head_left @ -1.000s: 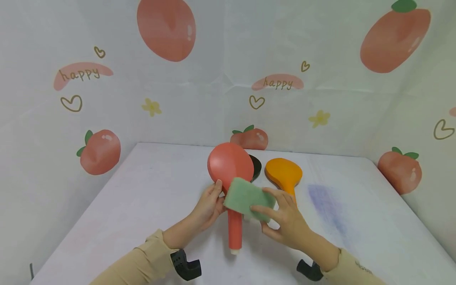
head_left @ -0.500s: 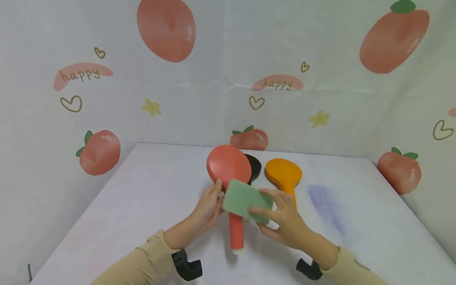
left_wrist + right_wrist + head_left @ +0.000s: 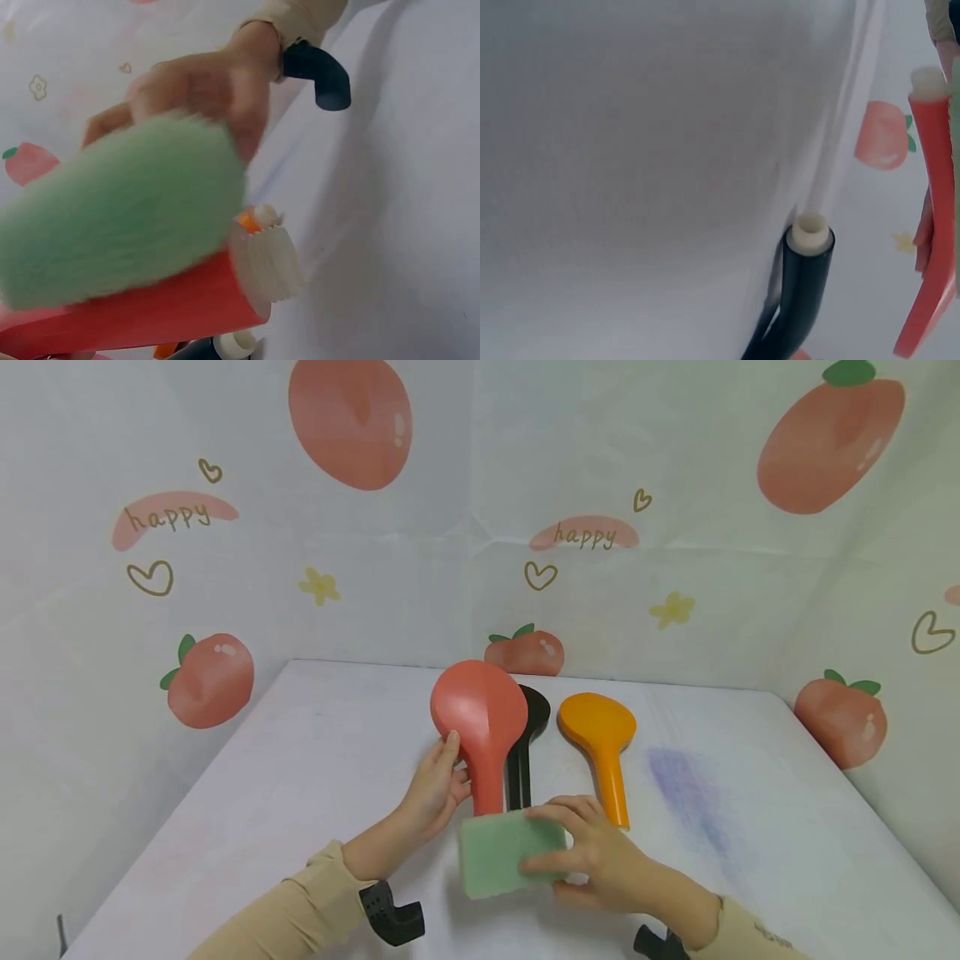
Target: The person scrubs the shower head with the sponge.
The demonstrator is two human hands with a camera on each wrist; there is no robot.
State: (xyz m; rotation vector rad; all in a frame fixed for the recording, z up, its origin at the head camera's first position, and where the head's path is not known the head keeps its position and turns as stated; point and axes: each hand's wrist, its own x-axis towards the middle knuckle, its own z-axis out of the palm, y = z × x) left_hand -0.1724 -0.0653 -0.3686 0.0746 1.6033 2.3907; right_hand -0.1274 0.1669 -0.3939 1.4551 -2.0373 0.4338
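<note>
In the head view my left hand (image 3: 435, 785) holds a red shower head (image 3: 480, 706) by its neck, thumb on the near face. The shower head is raised above the table with its round end up. My right hand (image 3: 600, 860) grips a pale green sponge (image 3: 495, 856), which lies across the lower handle and hides its end. Up close in the left wrist view, the fuzzy sponge (image 3: 127, 210) rests along the red handle (image 3: 180, 315), near the white threaded connector (image 3: 270, 262). The right wrist view shows the red handle (image 3: 934, 142) edge-on, with a strip of sponge beside it.
Behind the red one, a black shower head (image 3: 534, 714) lies on the white table (image 3: 315, 752), partly covered. To its right lies an orange shower head (image 3: 597, 722). A bluish stain (image 3: 690, 793) marks the tabletop farther right. A printed cloth (image 3: 420, 568) hangs behind.
My right hand has slid the sponge down the handle to its lower end, uncovering the neck and more of the black shower head. My left hand has barely moved.
</note>
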